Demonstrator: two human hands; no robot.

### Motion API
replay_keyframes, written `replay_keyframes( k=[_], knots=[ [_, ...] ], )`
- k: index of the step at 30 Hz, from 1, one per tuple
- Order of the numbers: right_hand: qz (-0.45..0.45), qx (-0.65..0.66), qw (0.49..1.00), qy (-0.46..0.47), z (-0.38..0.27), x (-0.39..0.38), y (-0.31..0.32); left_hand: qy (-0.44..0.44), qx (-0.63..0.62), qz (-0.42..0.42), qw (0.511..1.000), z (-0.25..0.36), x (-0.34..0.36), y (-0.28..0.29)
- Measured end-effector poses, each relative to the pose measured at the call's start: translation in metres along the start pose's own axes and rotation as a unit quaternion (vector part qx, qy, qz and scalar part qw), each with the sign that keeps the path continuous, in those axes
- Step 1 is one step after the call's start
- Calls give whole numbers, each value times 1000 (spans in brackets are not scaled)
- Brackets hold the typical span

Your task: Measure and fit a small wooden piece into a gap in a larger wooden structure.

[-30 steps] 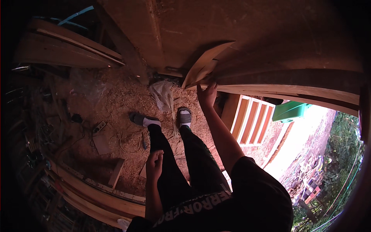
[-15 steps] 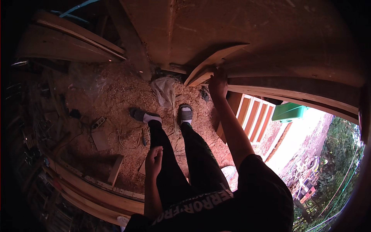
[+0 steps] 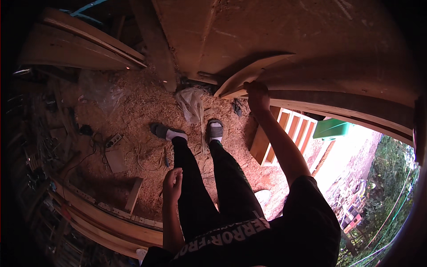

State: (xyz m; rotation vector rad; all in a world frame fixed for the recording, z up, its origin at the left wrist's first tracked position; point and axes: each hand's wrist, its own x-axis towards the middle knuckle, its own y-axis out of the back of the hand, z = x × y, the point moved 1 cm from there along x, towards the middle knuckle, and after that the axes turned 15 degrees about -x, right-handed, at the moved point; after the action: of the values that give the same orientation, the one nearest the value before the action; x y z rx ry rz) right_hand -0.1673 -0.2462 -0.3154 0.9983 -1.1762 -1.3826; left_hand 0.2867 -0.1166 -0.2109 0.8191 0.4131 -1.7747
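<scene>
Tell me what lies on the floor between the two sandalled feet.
In the head view, only sawdust-strewn floor separates the left foot and right foot; a crumpled plastic bag lies just beyond them.

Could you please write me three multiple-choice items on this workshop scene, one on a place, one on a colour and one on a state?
1. Where is the right hand?
A. on the curved pale wooden plank
B. on the green plastic bin
C. in a pocket

2. What colour are the socks?
A. red
B. white
C. black

3. How is the left hand?
A. gripping a hammer
B. flat on the floor
C. empty, hanging loosely curled beside the thigh

Answers: 1 A, the fingers rest on the plank's edge; 2 B, white shows at the ankles above the grey slides; 3 C, nothing is held.
</scene>
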Motion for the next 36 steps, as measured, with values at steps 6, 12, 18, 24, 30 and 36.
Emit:
replay_keyframes(
  k=[6, 12, 18, 24, 30, 36],
  knots=[
    [4, -64, 997, -46, -5, 6, -10, 13, -11, 25, 1000, -4, 6, 4],
    [0, -14, 999, -50, -28, -17, -6, -7, 4, -7, 1000, -7, 9, -3],
    [-70, 53, 993, -83, -52, -44, -5, -3, -3, -11, 1000, -4, 11, -9],
    [-106, 84, 985, -106, -53, -23, -12, -11, 3, -17, 1000, -1, 11, -10],
    [-143, 49, 980, -129, -49, -14, -4, -15, 11, -23, 1000, 3, 16, -13],
    [-73, 117, 983, -120, -33, -18, 0, -40, 20, -21, 999, 2, 17, -19]
  ],
)
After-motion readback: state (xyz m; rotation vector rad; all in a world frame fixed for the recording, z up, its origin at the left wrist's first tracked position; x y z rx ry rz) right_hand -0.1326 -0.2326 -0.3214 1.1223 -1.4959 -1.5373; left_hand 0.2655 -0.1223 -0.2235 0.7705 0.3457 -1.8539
